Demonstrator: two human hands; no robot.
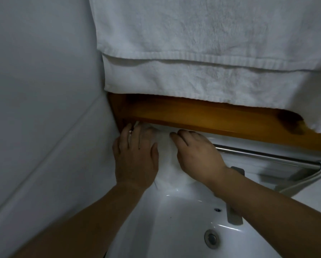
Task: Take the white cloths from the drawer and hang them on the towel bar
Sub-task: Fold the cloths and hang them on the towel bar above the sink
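Note:
A small white cloth (165,151) is draped over the left end of a steel towel bar (267,155), just under a wooden shelf (211,116). My left hand (135,155) lies flat on the cloth's left part, fingers straight, with a ring on one finger. My right hand (197,153) rests on the cloth's right part, its fingertips reaching under the shelf edge. The cloth's lower end hangs toward the sink. No drawer is in view.
A large white towel (193,43) hangs folded above the shelf and fills the upper frame. Below my arms sit a white sink basin (174,220) with its drain (210,239) and a grey faucet (234,215). A white wall (44,90) closes the left side.

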